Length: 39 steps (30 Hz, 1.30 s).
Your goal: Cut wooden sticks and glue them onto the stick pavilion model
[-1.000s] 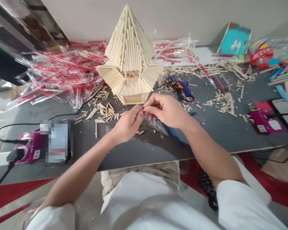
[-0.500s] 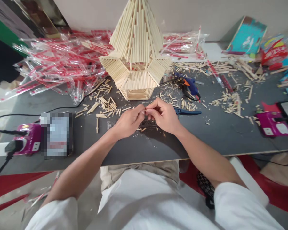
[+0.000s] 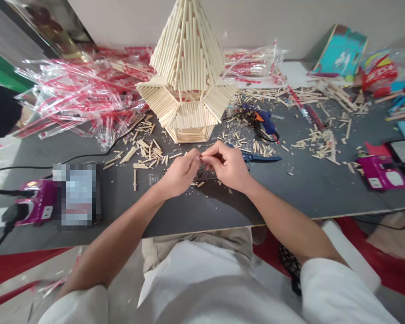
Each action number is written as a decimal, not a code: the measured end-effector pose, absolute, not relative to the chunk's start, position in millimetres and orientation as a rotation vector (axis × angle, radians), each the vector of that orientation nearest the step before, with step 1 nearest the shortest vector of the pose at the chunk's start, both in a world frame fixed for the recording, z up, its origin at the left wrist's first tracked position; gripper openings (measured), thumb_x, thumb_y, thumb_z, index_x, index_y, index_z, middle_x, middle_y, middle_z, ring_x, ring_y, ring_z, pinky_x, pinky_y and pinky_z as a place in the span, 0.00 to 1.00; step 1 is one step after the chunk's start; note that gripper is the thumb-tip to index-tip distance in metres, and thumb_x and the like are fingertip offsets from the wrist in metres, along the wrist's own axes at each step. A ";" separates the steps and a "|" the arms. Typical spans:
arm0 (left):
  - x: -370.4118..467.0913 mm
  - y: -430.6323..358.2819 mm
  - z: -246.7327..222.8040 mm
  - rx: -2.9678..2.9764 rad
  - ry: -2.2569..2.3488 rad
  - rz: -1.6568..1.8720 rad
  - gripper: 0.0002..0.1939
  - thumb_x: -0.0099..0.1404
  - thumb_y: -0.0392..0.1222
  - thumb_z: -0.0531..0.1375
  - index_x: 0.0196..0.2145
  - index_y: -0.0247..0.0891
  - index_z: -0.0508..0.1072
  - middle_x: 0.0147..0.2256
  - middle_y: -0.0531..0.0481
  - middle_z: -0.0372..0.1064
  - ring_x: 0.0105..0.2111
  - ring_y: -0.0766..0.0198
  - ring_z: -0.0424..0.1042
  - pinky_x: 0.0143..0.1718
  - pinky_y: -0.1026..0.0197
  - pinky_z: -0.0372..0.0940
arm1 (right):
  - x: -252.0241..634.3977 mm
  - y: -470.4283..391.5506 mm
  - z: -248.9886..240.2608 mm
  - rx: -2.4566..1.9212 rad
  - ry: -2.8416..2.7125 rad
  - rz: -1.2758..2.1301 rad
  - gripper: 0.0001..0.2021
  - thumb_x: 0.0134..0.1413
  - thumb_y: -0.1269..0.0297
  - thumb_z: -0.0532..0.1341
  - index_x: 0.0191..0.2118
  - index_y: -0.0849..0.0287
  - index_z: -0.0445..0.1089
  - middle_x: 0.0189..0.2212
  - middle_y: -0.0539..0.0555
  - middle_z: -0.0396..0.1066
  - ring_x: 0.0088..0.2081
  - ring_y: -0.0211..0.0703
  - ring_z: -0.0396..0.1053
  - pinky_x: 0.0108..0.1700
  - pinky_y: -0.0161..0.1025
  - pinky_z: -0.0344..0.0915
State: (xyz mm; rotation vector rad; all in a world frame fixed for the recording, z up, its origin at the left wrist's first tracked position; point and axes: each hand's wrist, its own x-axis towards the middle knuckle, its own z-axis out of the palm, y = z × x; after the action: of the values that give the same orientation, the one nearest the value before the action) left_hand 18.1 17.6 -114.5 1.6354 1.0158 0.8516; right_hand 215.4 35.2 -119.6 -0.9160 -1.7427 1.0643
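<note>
My left hand [image 3: 182, 173] and my right hand [image 3: 227, 166] meet fingertip to fingertip over the table, both pinched closed. Whatever lies between the fingertips is too small and covered to name. Just beyond them stands a lantern-shaped model [image 3: 189, 112] built of pale wooden sticks, with a tall pointed top and flared sides. Under my hands lies a dark, patterned flat piece [image 3: 205, 174], partly covered. Blue-handled cutters [image 3: 261, 158] rest to the right of my right hand. Short cut sticks [image 3: 148, 153] are scattered to the left of the model.
Clear-and-red plastic wrappers [image 3: 84, 94] heap at the back left. A blue glue gun [image 3: 265, 123] lies right of the model among stick scraps [image 3: 319, 144]. Purple power sockets [image 3: 381, 173] with cables sit at both sides, and a phone [image 3: 77, 193] lies at the left.
The whole view has shifted slightly. My hands stay pinched together in front of the model, with only small finger movement.
</note>
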 end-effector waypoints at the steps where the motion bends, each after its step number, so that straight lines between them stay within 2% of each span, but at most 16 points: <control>1: 18.2 16.9 -114.1 1.605 0.990 0.864 0.18 0.82 0.52 0.48 0.34 0.42 0.58 0.26 0.58 0.55 0.22 0.70 0.54 0.26 0.65 0.56 | 215.9 34.8 -118.5 -0.907 -1.731 1.082 0.10 0.67 0.55 0.67 0.41 0.56 0.73 0.27 0.49 0.76 0.28 0.39 0.74 0.34 0.39 0.69; 4: 17.7 15.3 -111.2 1.492 0.934 0.913 0.17 0.82 0.52 0.48 0.36 0.41 0.61 0.26 0.57 0.56 0.22 0.69 0.56 0.25 0.64 0.56 | 216.3 34.1 -114.4 -0.876 -1.655 1.171 0.11 0.65 0.54 0.69 0.42 0.56 0.73 0.27 0.47 0.75 0.27 0.37 0.74 0.32 0.37 0.69; 7: 14.8 16.5 -109.2 1.483 0.947 1.003 0.12 0.81 0.49 0.49 0.43 0.41 0.67 0.25 0.57 0.60 0.22 0.68 0.60 0.25 0.63 0.58 | 213.9 32.7 -110.0 -0.856 -1.528 1.276 0.14 0.63 0.51 0.71 0.41 0.55 0.72 0.27 0.47 0.75 0.26 0.35 0.73 0.29 0.36 0.69; 11: 10.7 19.2 -109.0 1.493 0.922 1.082 0.12 0.80 0.48 0.52 0.48 0.41 0.71 0.29 0.53 0.67 0.24 0.68 0.66 0.27 0.63 0.63 | 210.0 31.1 -106.1 -0.818 -1.415 1.383 0.15 0.62 0.51 0.71 0.40 0.56 0.71 0.29 0.48 0.77 0.26 0.34 0.73 0.28 0.35 0.69; 17: 14.0 15.9 -108.0 1.490 0.853 1.120 0.14 0.77 0.53 0.59 0.48 0.40 0.72 0.32 0.51 0.70 0.24 0.69 0.68 0.26 0.64 0.65 | 209.7 32.5 -103.5 -0.773 -1.337 1.398 0.16 0.60 0.51 0.73 0.40 0.56 0.71 0.28 0.47 0.77 0.24 0.32 0.72 0.27 0.33 0.69; 21: 15.2 14.3 -107.6 1.504 0.871 1.194 0.12 0.76 0.51 0.62 0.47 0.40 0.73 0.33 0.51 0.71 0.24 0.70 0.69 0.25 0.66 0.64 | 211.2 31.9 -101.6 -0.754 -1.328 1.381 0.15 0.61 0.52 0.73 0.40 0.56 0.71 0.28 0.47 0.78 0.24 0.32 0.73 0.26 0.33 0.69; 29: 18.0 14.4 -106.6 1.502 0.951 1.269 0.14 0.75 0.52 0.64 0.47 0.39 0.74 0.32 0.51 0.74 0.22 0.71 0.70 0.23 0.68 0.66 | 211.5 30.6 -97.6 -0.824 -1.376 1.331 0.19 0.60 0.46 0.72 0.41 0.55 0.70 0.29 0.48 0.78 0.26 0.33 0.73 0.28 0.34 0.70; 33: 22.6 15.0 -104.0 1.338 0.909 1.288 0.16 0.74 0.55 0.64 0.45 0.38 0.76 0.32 0.50 0.75 0.20 0.71 0.69 0.19 0.68 0.64 | 208.5 28.9 -99.3 -0.812 -1.395 1.329 0.19 0.59 0.47 0.73 0.40 0.55 0.69 0.29 0.48 0.77 0.26 0.34 0.73 0.28 0.34 0.70; 39: 22.5 17.7 -99.5 1.155 0.810 1.221 0.17 0.71 0.57 0.66 0.41 0.39 0.75 0.29 0.53 0.71 0.20 0.71 0.70 0.17 0.69 0.62 | 207.8 22.5 -96.8 -0.776 -1.497 1.332 0.16 0.62 0.51 0.72 0.41 0.55 0.69 0.32 0.48 0.76 0.29 0.34 0.74 0.33 0.34 0.71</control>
State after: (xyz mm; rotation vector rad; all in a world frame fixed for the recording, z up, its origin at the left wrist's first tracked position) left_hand 22.5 17.7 -99.5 1.1546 0.8099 1.2206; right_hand 207.8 22.5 -96.8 -0.7756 -1.4973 1.3325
